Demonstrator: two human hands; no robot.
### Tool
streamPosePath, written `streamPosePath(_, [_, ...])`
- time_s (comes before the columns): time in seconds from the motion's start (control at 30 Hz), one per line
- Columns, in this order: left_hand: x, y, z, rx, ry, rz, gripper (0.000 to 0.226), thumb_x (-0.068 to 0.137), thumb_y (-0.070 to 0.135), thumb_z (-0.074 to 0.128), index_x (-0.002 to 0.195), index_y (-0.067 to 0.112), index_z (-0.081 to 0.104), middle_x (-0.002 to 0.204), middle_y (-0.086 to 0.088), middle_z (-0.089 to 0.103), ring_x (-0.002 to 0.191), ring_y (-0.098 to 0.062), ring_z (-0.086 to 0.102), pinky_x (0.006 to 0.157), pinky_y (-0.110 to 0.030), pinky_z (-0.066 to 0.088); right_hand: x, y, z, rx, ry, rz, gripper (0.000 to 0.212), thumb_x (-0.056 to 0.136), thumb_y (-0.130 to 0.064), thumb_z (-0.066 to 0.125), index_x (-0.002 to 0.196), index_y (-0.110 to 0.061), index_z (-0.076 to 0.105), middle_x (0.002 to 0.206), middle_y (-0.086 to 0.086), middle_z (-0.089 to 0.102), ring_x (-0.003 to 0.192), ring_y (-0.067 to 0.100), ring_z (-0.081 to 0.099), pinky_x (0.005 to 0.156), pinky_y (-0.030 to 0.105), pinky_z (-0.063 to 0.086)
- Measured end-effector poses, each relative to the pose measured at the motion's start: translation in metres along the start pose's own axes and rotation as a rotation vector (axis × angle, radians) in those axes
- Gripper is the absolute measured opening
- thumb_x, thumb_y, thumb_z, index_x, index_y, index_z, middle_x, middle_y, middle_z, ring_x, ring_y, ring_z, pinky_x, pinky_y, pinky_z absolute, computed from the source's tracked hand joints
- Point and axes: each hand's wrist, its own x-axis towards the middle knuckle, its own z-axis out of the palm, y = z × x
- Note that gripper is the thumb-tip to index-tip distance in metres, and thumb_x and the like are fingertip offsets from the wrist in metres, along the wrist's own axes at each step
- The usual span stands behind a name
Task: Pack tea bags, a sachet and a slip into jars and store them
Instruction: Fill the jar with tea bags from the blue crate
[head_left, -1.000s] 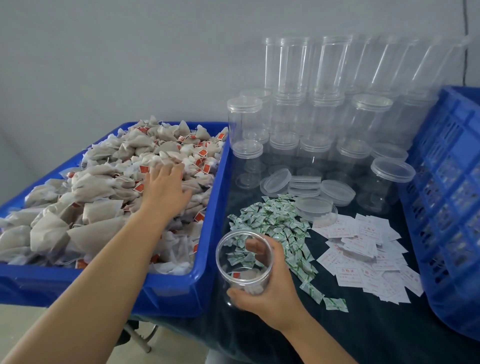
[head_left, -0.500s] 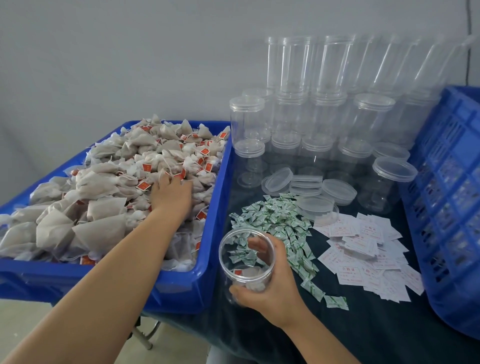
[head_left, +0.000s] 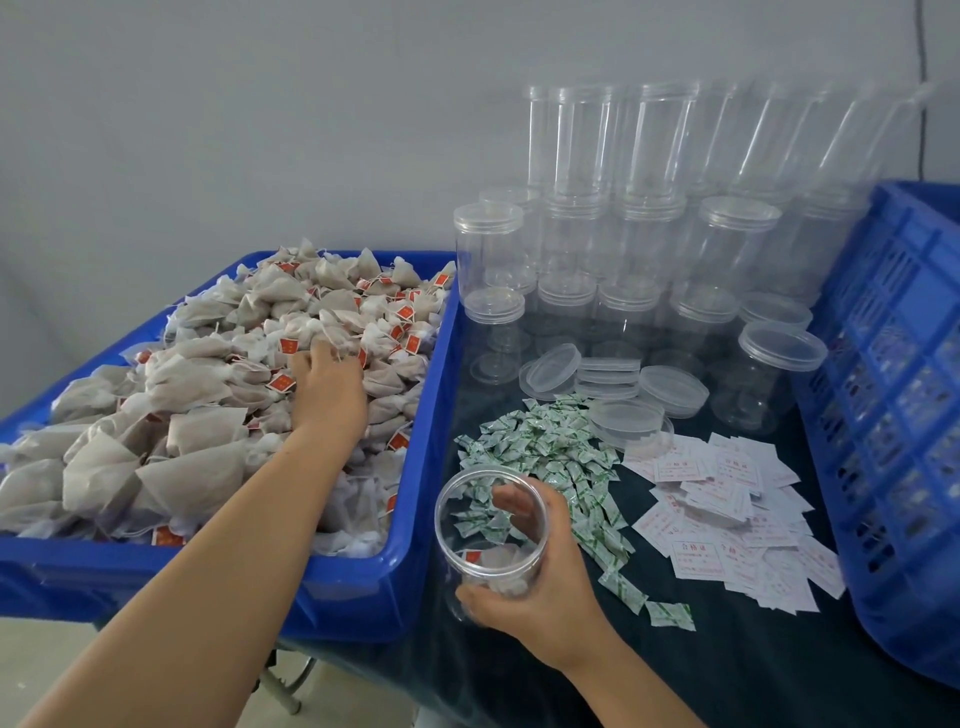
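Open clear jar (head_left: 491, 540), held low at the table's front edge beside the blue bin (head_left: 410, 561); right hand (head_left: 540, 587) wraps around it. 1 red-tagged tea bag lies inside. Left hand (head_left: 327, 395) rests on the heaped tea bags (head_left: 208, 395), fingertips buried, grasp cannot be told. Green-printed sachets (head_left: 550, 452) lie beyond the jar. White slips (head_left: 727, 509) carry red characters, too small to read.

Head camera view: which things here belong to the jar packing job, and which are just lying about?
In the job:
- open jar held by the right hand
- tea bags under the left hand
- green sachets
- paper slips
- loose lids
- spare jars

Just lying about:
- wall cable
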Motion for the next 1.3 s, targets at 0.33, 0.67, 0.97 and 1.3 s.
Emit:
streamPosePath(0.33, [0.0, -0.001, -0.005, 0.049, 0.089, 0.057, 0.053, 0.084, -0.009, 0.047, 0.134, 0.01, 0.047, 0.117, -0.017, 0.057, 0.106, -0.036, 0.056, 0.081, -0.042, 0.041, 0.001, 0.003, 0.001, -0.02, 0.022, -0.021, 0.085, 0.058, -0.021, 0.086, 0.131, -0.034, 0.044, 0.122, -0.024, 0.057, 0.119, 0.0, 0.056, 0.092, 0.006, 0.043])
streamPosePath(0.67, [-0.004, 0.004, -0.015, -0.241, 0.317, 0.187, 0.032, 0.096, 0.013, 0.052, 0.127, 0.009, 0.057, 0.122, -0.012, 0.061, 0.107, -0.03, 0.057, 0.084, -0.042, 0.045, 0.0, 0.005, 0.002, -0.032, 0.027, -0.023, 0.086, 0.057, -0.022, 0.086, 0.131, -0.036, 0.044, 0.122, -0.025, 0.057, 0.118, 0.0, 0.056, 0.092, 0.006, 0.043])
streamPosePath(0.97, [-0.015, 0.015, -0.029, -0.544, 0.424, 0.394, 0.019, 0.089, 0.024, 0.064, 0.104, 0.013, 0.069, 0.098, 0.009, 0.065, 0.105, -0.018, 0.05, 0.083, -0.02, 0.032, 0.003, 0.001, 0.005, -0.033, 0.021, -0.018, 0.087, 0.056, -0.022, 0.088, 0.128, -0.046, 0.044, 0.122, -0.026, 0.057, 0.118, -0.001, 0.056, 0.09, 0.004, 0.043])
streamPosePath(1.3, [-0.043, 0.031, -0.059, -1.297, -0.228, 0.576, 0.02, 0.076, 0.022, 0.062, 0.08, 0.036, 0.075, 0.084, 0.014, 0.069, 0.08, 0.001, 0.062, 0.071, -0.012, 0.05, 0.004, 0.005, 0.004, -0.018, 0.02, -0.025, 0.091, 0.057, -0.02, 0.089, 0.131, -0.044, 0.043, 0.126, -0.018, 0.058, 0.121, 0.011, 0.058, 0.092, 0.018, 0.05])
